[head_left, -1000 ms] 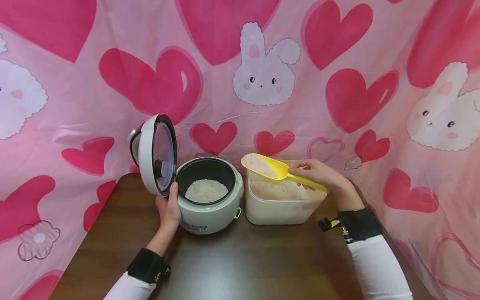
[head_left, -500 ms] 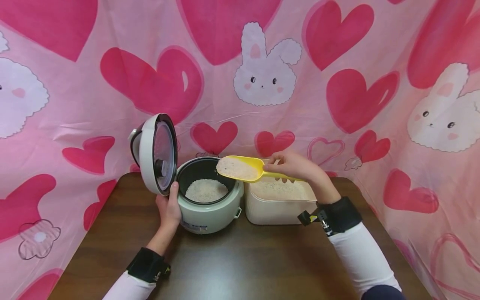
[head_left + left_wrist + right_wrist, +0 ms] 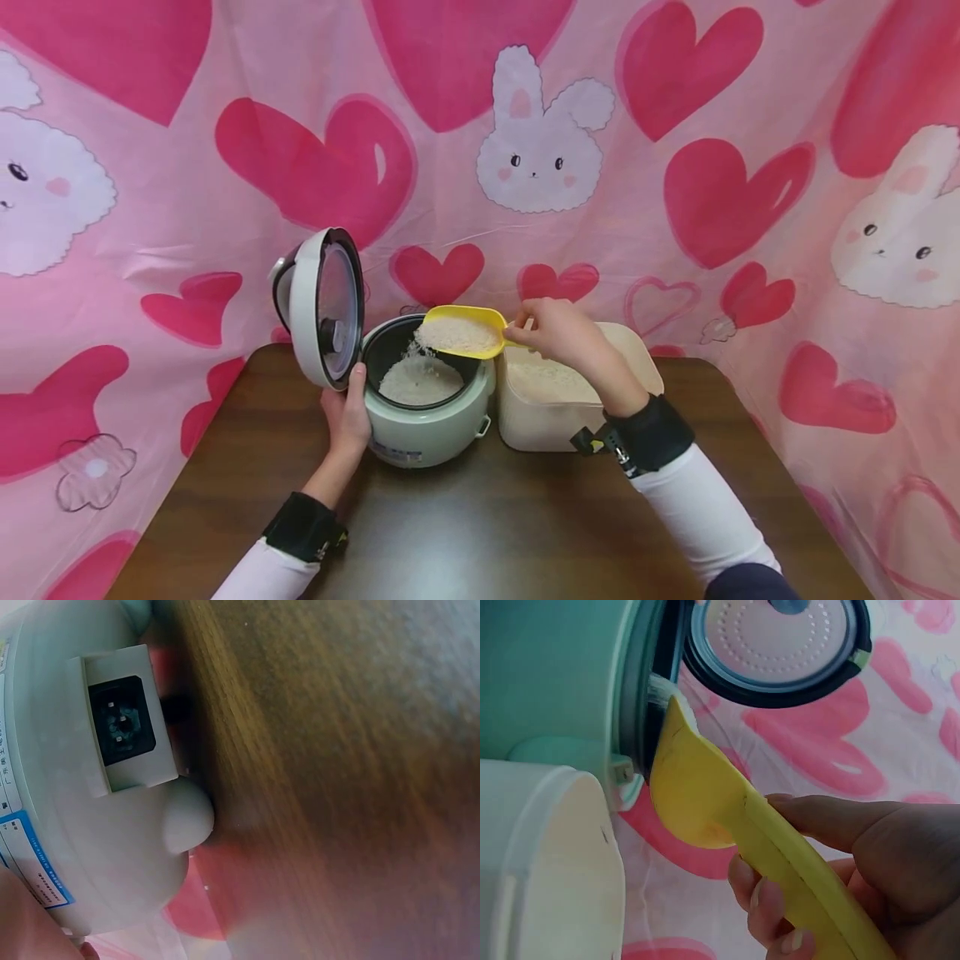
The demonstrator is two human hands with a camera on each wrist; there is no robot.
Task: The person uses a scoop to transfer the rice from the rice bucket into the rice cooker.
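Note:
In the head view my right hand (image 3: 558, 329) grips the handle of a yellow scoop (image 3: 490, 322) above the rice cooker (image 3: 427, 437). White rice (image 3: 456, 335) lies in the scoop, and grains fall from its left tip onto the rice (image 3: 420, 382) in the dark inner pot. The right wrist view shows the thumb and fingers round the scoop's handle (image 3: 802, 877). My left hand (image 3: 348, 421) rests against the cooker's left side, thumb pointing up beside the lower edge of the raised lid (image 3: 306, 317). Its other fingers are mostly hidden.
A cream container (image 3: 540, 423) of rice stands close to the cooker's right side, partly behind my right arm. The left wrist view shows a power socket (image 3: 121, 720) low on the cooker. A pink printed cloth (image 3: 450, 192) hangs behind the brown wooden table (image 3: 450, 533).
My right hand has carried the scoop left from above the container to over the cooker. Rice now falls from the scoop into the pot. The left hand stays against the cooker.

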